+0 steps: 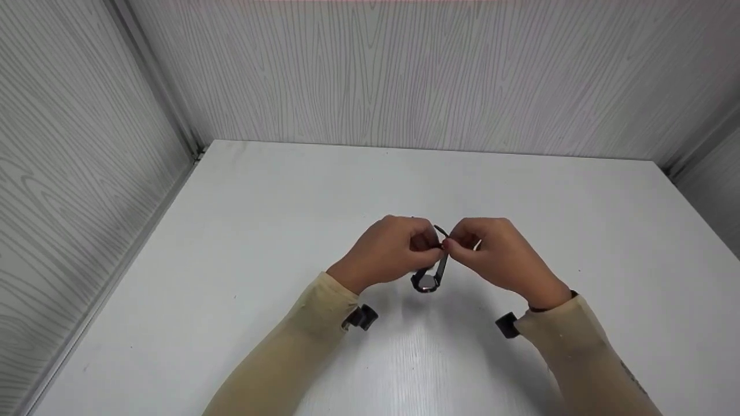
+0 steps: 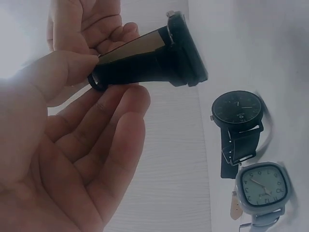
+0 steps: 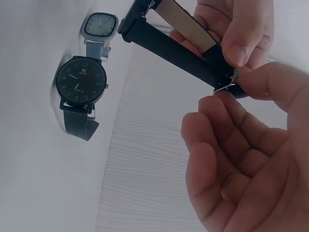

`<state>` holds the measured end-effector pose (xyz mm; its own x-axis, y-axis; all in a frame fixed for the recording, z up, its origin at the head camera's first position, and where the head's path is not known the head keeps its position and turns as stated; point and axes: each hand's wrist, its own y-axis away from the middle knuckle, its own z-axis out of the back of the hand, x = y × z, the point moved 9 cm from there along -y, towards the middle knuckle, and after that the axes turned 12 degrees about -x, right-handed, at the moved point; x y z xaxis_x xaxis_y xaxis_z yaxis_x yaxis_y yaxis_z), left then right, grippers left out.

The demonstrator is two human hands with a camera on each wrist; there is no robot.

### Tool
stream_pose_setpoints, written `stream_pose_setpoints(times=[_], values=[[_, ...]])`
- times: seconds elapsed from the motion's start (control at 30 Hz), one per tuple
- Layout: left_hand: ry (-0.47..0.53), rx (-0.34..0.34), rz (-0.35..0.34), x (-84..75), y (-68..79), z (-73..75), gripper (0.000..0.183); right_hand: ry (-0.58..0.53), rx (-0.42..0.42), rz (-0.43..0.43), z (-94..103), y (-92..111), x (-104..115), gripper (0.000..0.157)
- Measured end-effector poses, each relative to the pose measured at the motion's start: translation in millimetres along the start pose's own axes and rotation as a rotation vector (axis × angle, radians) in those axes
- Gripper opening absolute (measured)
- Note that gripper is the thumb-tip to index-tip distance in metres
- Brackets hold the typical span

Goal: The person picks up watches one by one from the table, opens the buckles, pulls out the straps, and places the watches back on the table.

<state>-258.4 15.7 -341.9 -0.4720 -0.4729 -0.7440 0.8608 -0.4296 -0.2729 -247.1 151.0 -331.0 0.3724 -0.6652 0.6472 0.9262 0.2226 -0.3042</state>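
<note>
A wristwatch with a black strap (image 1: 426, 283) hangs between my hands above the white table, its case lowest in the head view. My left hand (image 1: 393, 248) pinches the strap near its end between thumb and fingers. From the other side my right hand (image 1: 497, 251) pinches the strap at the metal buckle (image 3: 234, 79). Both wrist views show the strap bent into a loop, with its tan lining (image 2: 140, 46) on the inside. The remaining fingers of each hand are loosely curled. Thumbs and fingertips partly hide the buckle.
A round black watch (image 2: 237, 108) and a squarish watch with a grey-blue strap (image 2: 264, 188) lie side by side in both wrist views. In the head view, wood-grain panels (image 1: 370, 75) stand behind and beside the white table (image 1: 260, 196).
</note>
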Motion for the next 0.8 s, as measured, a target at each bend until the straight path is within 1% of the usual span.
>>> stream_pose_setpoints(times=[0.13, 0.27, 0.37, 0.6, 0.8], values=[[0.003, -0.009, -0.005, -0.8, 0.5, 0.7, 0.008, 0.003, -0.001, 0.0, -0.1, -0.3, 0.9, 0.014], [0.023, -0.015, 0.024, 0.6, 1.5, 1.6, 0.009, -0.002, -0.024, -0.021, 1.0, -0.6, 0.0, 0.015], [0.048, -0.015, 0.045, 1.8, 2.3, 1.6, 0.006, -0.018, -0.039, -0.035, 1.0, -0.7, -1.1, 0.016], [0.117, -0.011, 0.026, -1.1, 2.3, 1.1, 0.006, -0.05, -0.035, -0.033, -1.3, -0.3, -1.1, 0.021], [0.133, -0.006, 0.078, 3.2, 1.3, 1.2, 0.005, -0.081, -0.037, -0.025, 0.9, -0.7, 0.8, 0.025]])
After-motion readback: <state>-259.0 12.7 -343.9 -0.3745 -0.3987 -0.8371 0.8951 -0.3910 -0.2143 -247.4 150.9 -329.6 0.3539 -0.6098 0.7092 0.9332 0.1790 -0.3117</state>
